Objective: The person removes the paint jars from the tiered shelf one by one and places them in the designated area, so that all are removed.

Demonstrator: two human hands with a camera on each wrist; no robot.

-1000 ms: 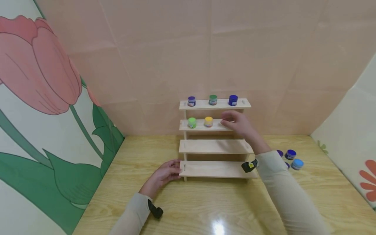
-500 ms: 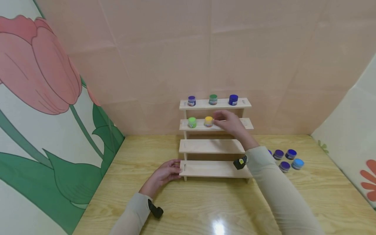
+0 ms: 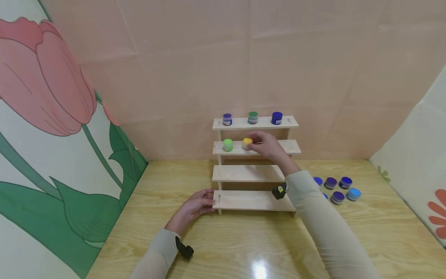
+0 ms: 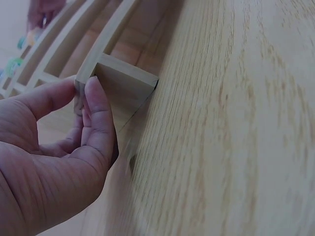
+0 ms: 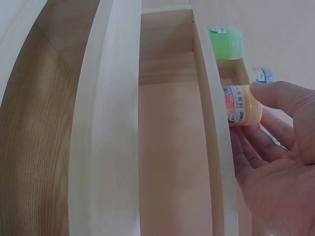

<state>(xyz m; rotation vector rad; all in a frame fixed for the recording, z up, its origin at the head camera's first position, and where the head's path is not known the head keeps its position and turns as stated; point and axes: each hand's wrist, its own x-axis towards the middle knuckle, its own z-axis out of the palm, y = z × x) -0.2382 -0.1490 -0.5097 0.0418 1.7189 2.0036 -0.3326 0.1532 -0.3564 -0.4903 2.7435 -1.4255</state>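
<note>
The right hand [image 3: 267, 146] pinches the yellow jar [image 3: 247, 143], thumb on one side and fingers on the other. The yellow jar is upright on the second shelf [image 3: 292, 146] from the top of the rack [image 3: 247, 173], with the light green jar [image 3: 228, 145] near it at nine o'clock. Above it stand the purple jar [image 3: 227, 119] at eleven o'clock, the dark green jar [image 3: 253, 118] at twelve and the blue jar [image 3: 277, 118] at two. The left hand [image 3: 195, 204] grips the rack's lowest shelf [image 3: 249, 199] at its eight o'clock end. Loose jars [image 3: 337, 198] cluster on the counter [image 3: 244, 240] at four o'clock.
</note>
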